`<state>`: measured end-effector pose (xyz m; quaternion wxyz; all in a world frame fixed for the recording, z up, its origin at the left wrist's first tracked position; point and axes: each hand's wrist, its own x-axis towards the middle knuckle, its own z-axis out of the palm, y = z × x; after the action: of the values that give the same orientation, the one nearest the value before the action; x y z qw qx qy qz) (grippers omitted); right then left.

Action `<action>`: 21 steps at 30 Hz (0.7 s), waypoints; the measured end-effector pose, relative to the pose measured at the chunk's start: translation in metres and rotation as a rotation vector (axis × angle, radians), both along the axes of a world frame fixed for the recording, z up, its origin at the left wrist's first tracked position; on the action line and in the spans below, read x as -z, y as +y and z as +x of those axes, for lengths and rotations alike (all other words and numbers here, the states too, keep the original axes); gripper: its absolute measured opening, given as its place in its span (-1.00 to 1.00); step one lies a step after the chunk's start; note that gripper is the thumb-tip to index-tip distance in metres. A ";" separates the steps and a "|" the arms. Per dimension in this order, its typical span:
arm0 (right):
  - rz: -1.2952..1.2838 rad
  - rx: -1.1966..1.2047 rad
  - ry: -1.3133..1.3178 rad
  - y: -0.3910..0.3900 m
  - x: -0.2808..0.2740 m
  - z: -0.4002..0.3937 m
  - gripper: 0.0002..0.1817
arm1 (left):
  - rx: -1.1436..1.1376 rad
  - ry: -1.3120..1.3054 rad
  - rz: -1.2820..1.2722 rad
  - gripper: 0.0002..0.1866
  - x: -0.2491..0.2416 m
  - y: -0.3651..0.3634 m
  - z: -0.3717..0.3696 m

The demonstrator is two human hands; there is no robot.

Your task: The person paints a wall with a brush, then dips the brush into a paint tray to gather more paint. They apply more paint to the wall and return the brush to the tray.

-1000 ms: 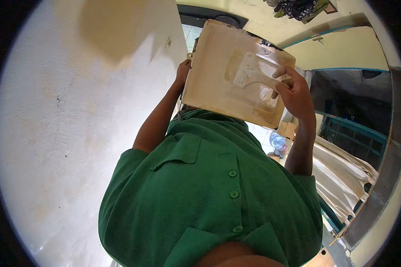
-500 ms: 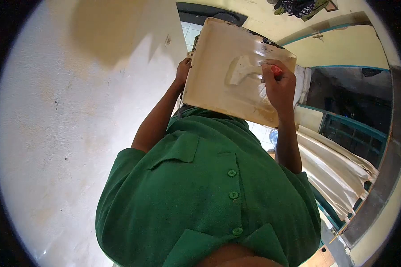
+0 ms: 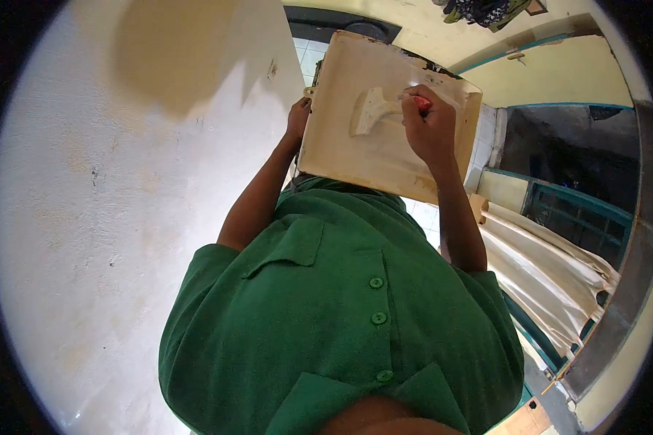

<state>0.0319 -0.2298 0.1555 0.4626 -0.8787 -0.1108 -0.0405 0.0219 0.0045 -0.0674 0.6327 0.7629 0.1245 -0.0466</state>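
Note:
A beige, shallow tray-like panel (image 3: 326, 138) with a raised rim and dark chipped patches on its far edge is tilted in front of my green shirt. My left hand (image 3: 298, 119) is closed around its left edge, beside a small tab. My right hand (image 3: 432, 123) is closed on the red handle of what looks like a wide paintbrush (image 3: 371, 111), its cream-coloured head against the panel's inner face. The fingertips of my left hand are partly hidden behind the rim.
A pale, stained wall (image 3: 123, 254) rises close on my left. To the right are a dark window opening (image 3: 573, 152) with a teal frame and a hanging cream cloth (image 3: 537, 268). Dark clothing (image 3: 486, 11) hangs at the top. White floor tiles (image 3: 308, 58) show beyond the panel.
My right hand has moved left across the panel, carrying the paintbrush with it. My left hand keeps its hold on the edge, and the panel has barely moved.

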 end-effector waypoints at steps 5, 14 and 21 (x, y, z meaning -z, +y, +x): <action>-0.057 -0.015 -0.056 0.004 -0.002 0.001 -0.77 | 0.022 0.027 -0.011 -0.67 0.016 0.005 0.002; -0.015 -0.050 -0.074 0.007 -0.002 0.004 -0.85 | -0.008 0.032 -0.123 -0.67 0.022 0.005 0.002; -0.022 -0.030 -0.097 0.005 0.003 0.006 -0.81 | -0.019 0.099 -0.091 -0.67 -0.011 -0.003 0.000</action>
<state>0.0379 -0.2253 0.1528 0.4474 -0.8790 -0.1465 -0.0749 0.0221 0.0017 -0.0563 0.6603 0.7287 0.1608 -0.0840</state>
